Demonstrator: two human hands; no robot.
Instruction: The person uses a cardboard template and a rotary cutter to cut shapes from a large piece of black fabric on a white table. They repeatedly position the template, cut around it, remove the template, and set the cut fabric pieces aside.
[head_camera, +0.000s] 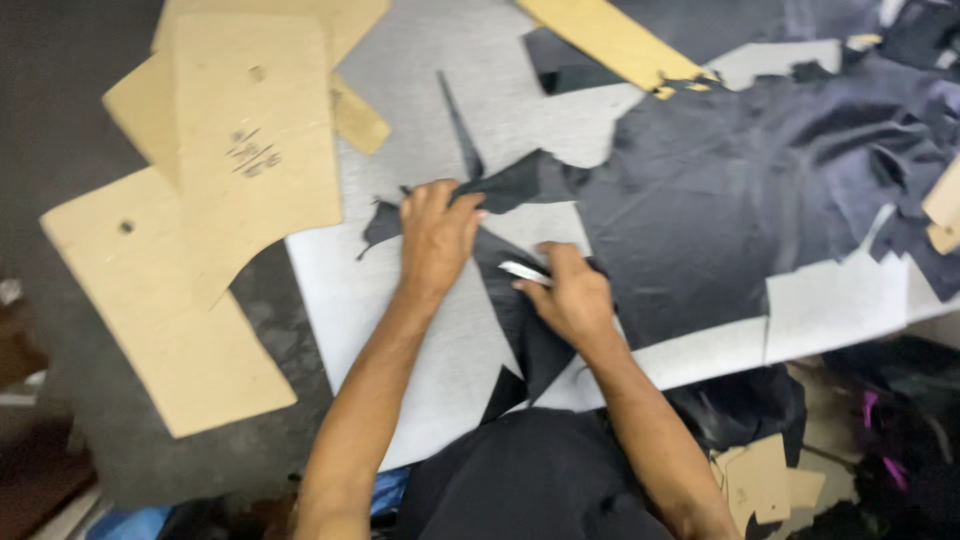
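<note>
Your right hand (572, 296) grips a small silver blade (524, 271) on the black leather strip (530, 330) near the bench's front edge. Your left hand (437, 232) pins that strip flat; keep it taut, fingers off the cutting line, on the grey cutting board (345, 290).

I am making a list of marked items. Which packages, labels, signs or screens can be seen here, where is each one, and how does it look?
No packages, signs or screens are in view.
Cardboard template: upper left, partly on the grey table; flat, tan, curved lower edge, small dark handwritten marks and a punched hole.
</note>
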